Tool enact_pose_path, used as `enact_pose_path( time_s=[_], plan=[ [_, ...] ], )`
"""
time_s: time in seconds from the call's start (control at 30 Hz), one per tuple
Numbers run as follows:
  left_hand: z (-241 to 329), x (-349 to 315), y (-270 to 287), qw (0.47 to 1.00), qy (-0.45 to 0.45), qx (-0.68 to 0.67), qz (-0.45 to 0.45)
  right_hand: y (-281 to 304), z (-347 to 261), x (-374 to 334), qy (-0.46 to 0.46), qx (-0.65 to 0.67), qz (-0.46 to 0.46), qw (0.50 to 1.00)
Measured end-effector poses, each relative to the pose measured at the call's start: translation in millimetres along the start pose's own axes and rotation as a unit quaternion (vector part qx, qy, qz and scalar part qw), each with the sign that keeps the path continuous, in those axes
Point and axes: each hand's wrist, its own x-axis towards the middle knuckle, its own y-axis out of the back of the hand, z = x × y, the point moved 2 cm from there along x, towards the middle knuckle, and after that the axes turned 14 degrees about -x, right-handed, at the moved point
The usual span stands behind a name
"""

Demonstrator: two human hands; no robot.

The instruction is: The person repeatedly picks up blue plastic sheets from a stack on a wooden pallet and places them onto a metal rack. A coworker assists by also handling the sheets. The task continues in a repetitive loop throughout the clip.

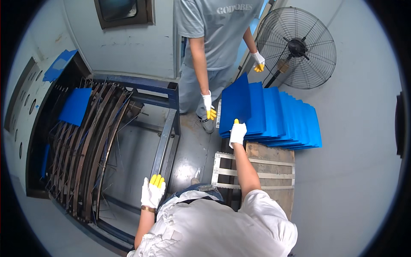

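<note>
My right hand, in a white glove with yellow fingertips, is closed on the lower edge of the nearest blue sheet. That flat sheet leans at the left end of a row of similar blue sheets. Down at my left side, my left hand wears the same kind of glove and a band at the wrist. Its fingers are stretched out and it holds nothing. The metal frame's rail is the thing nearest to it.
A co-worker in gloves stands ahead, beside the sheets. At left is a rack of curved dark metal strips with a blue piece on it. A wooden board carries pale slats. A large fan stands behind.
</note>
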Motion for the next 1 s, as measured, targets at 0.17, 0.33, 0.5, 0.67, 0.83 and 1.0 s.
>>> enact_pose_path(
  time_s=[0.17,0.33,0.5,0.67,0.83,1.0],
  plan=[
    [-7,1,0,1.0,0.015,0.001,0.007,-9,13,-15,-0.025,0.085,-0.04,0.995],
    [-14,1,-3,0.999,0.041,0.004,0.017,-10,29,-7,-0.063,0.029,-0.097,0.993],
    [-6,0,6,0.999,0.048,-0.01,0.021,-4,45,-12,-0.281,0.134,-0.318,0.895],
    [5,-15,18,0.999,0.023,-0.025,0.035,-17,57,-42,-0.314,0.186,-0.334,0.869],
    [39,-27,43,0.998,-0.004,-0.056,0.035,-83,38,-109,-0.277,0.226,-0.556,0.75],
    [82,-58,50,0.991,-0.047,-0.121,0.01,-168,-53,-200,-0.215,0.138,-0.661,0.706]
  ],
)
